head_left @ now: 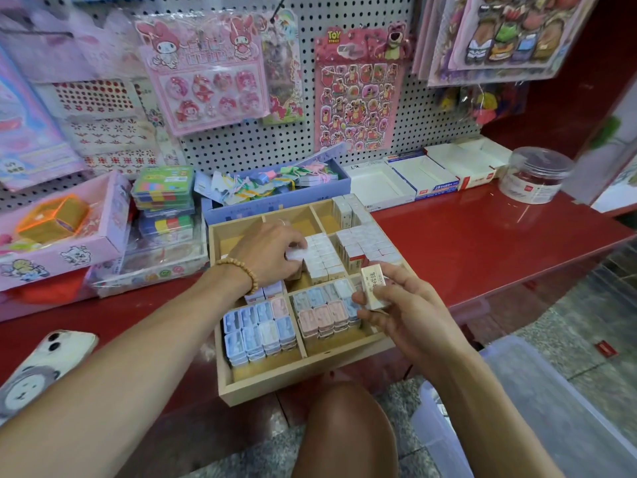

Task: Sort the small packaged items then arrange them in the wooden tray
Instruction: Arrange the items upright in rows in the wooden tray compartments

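Note:
A wooden tray with dividers sits at the front edge of the red shelf. Its near compartments hold blue and pink packaged items. White boxed erasers stand in rows in the middle compartment, with more of them on the right. My left hand reaches into the tray and grips a small white pack at the left end of the middle rows. Over the tray's right side, my right hand pinches a cream boxed eraser.
A phone lies on the shelf at the left. Behind the tray are a blue box of trinkets, pink boxes, empty white cartons and a clear jar. A clear plastic bin stands on the floor at right.

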The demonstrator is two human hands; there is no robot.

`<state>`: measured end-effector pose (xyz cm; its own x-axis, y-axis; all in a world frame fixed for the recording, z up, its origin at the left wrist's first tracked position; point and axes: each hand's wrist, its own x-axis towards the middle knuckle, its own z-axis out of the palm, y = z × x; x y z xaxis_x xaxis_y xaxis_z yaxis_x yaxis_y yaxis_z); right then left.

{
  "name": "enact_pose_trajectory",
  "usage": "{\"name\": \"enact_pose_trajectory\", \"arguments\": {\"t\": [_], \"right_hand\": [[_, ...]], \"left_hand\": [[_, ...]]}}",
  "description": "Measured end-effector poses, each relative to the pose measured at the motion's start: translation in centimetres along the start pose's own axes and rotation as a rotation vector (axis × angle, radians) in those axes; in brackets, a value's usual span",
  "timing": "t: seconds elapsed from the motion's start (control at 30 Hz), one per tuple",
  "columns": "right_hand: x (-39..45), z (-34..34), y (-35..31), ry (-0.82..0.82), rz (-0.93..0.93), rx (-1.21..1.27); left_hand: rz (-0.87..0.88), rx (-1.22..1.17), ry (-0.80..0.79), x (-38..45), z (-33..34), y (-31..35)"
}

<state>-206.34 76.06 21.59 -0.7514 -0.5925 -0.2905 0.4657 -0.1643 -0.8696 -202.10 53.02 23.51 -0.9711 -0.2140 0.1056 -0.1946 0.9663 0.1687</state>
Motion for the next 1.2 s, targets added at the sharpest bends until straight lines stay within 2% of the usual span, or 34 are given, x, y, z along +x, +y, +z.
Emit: {"name": "enact_pose_trajectory", "arguments": {"t": [0.23,0.47,0.67,0.83,0.9,0.97,1.03,1.13,1.2], "right_hand": [[-0.1,-0.2,-0.2,0.011,-0.01,0.073],[-0.5,0.2,-0.3,-0.026,0.013,0.28],[-0.5,0.6,-0.2,-0.018,0.028,0.357],[-0.8,0.8,-0.2,-0.012,0.002,0.274],[-0.9,1.1,-0.4,0.0,-0.018,0.209],[-1.1,1.5,-0.6,0.007,-0.044,0.12],[-1.3,2.2,-0.6,0.017,-0.071,0.048],[-1.6,3.0,-0.7,0.005,-0.128,-0.032],[-2.0,3.1,-0.8,0.016,-0.185,-0.162]], "left_hand": [[0.035,0.044,0.011,0.0,0.6,-0.4],[0.01,0.041,0.01,0.0,0.9,0.3],[0.017,0.074,0.067,-0.1,0.9,0.3],[-0.02,0.113,-0.051,-0.1,-0.6,0.5],[-0.043,-0.028,0.006,-0.5,-1.9,1.2],[-0.09,-0.436,0.084,-1.6,-3.1,2.9],[-0.089,-0.827,0.03,-2.9,-3.9,4.7],[-0.037,-0.9,-0.075,-4.1,-4.1,5.7],[-0.069,-0.95,-0.086,-4.3,-4.5,5.7]]}}
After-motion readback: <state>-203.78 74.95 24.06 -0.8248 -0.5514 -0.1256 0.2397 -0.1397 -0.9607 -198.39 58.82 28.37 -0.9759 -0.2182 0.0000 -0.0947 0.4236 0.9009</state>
